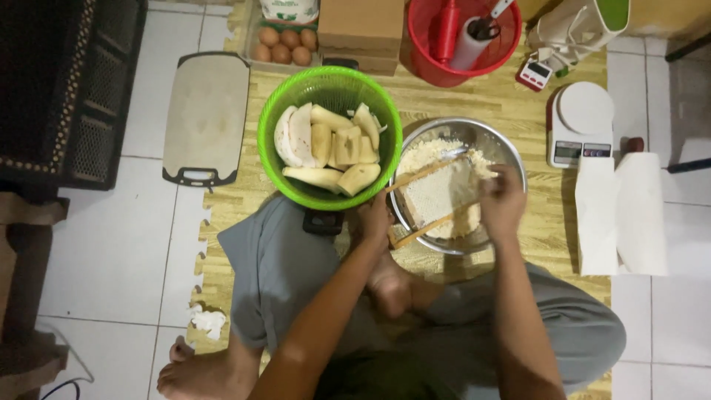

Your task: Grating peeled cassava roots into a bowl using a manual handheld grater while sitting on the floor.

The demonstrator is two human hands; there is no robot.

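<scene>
A steel bowl (511, 152) holds white flour with yellowish crumbs. My left hand (372, 220) grips the bowl's near-left rim, close to the ends of two wooden chopsticks (422, 176) that lie across the bowl. My right hand (501, 201) is inside the bowl, fingers closed around a metal utensil (453, 154) whose head rests in the flour. A green colander (275, 111) to the left of the bowl is filled with peeled, sliced banana pieces (326, 152).
A grey cutting board (207, 117) lies at the left. Eggs (281, 44), a cardboard box (361, 33) and a red bucket (422, 59) with bottles stand at the back. A kitchen scale (581, 122) and paper towel roll (641, 211) sit at the right.
</scene>
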